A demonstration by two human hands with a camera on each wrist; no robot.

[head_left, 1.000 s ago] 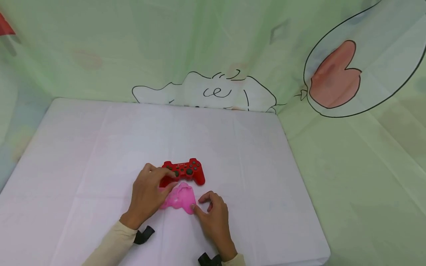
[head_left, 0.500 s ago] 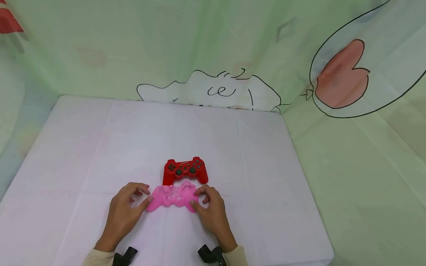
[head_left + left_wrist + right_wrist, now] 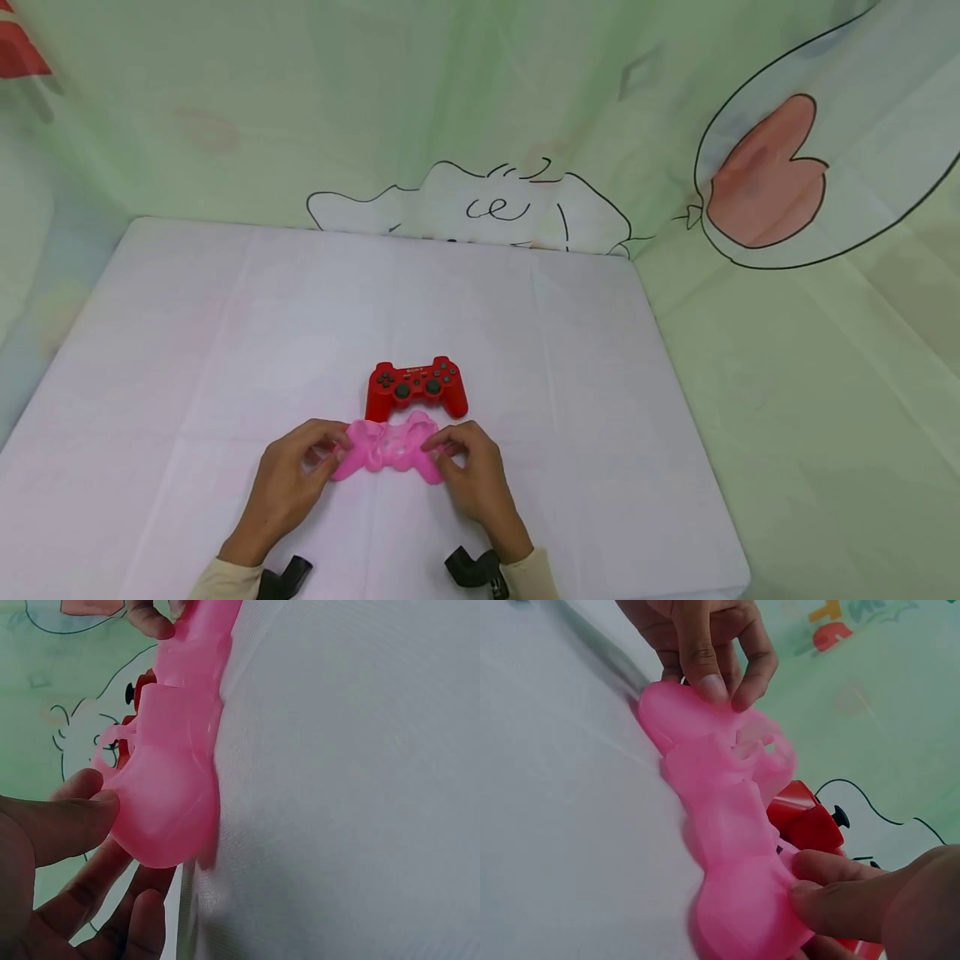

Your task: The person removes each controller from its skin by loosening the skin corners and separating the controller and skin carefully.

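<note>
A pink silicone controller cover [image 3: 393, 446] lies on the white cloth, its cut-outs facing up. My left hand [image 3: 288, 475] pinches the cover's left grip between thumb and fingers; in the left wrist view the thumb [image 3: 82, 825] presses on its rounded end. On the other side my right hand [image 3: 472, 471] pinches the right grip, with thumb and index finger at its edge in the right wrist view. Just beyond the cover sits a red game controller [image 3: 417, 385], buttons and two dark sticks upward. The cover's upper edge overlaps the controller's lower handles in the head view.
The white cloth-covered table [image 3: 247, 333] spreads around the hands. Behind it hangs a green printed curtain [image 3: 360, 100] with cartoon drawings. Black wrist mounts [image 3: 472, 571] sit at both wrists.
My left hand has moved left and down, away from over the controller, onto the cover's left grip. The cover now lies spread out. My right fingers have closed in on its right grip.
</note>
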